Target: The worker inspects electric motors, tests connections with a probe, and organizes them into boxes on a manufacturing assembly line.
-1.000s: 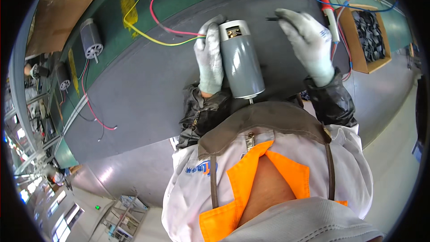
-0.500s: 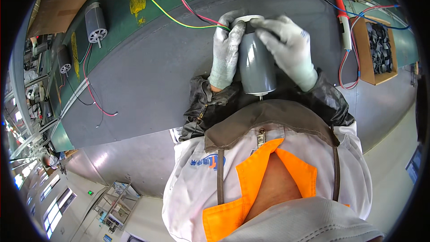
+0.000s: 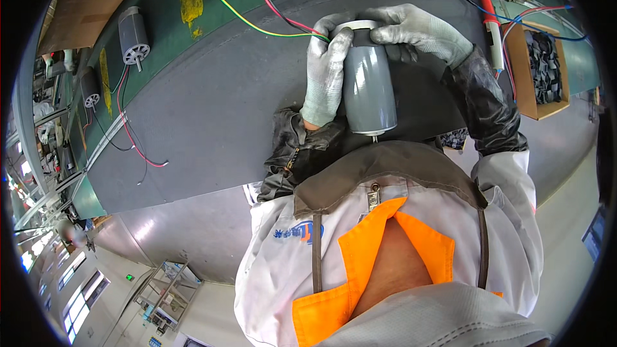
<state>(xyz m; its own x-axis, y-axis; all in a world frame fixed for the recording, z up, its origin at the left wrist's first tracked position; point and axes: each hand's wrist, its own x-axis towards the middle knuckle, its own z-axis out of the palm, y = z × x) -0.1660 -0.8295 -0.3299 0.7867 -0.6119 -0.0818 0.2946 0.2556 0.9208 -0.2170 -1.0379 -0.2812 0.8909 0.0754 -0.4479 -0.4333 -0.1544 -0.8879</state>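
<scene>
A grey cylindrical electric motor [image 3: 369, 93] lies in front of me, its shaft end toward my body. Wrapped round its far end on the left is my gloved left hand [image 3: 326, 67], thumb near the white rim. My gloved right hand [image 3: 411, 32] grips the same end from the right, fingers curled over the dark band [image 3: 362, 37] below the rim. Red, black and yellow-green wires [image 3: 283, 26] run from beside my left fingers to the upper left. The underside of the motor's far end is hidden by my hands.
Two more motors with wires, a larger one [image 3: 134, 38] and a smaller one [image 3: 90, 87], are at the left on the green belt [image 3: 160, 19]. A red-and-white pen-shaped tool [image 3: 490, 22] lies at the right, beside a cardboard box [image 3: 528, 99] of dark pieces.
My right hand has swung outward and up, its forearm now coming from the right, and its fingers have closed on the motor's far end. My left hand and the motor stay nearly still.
</scene>
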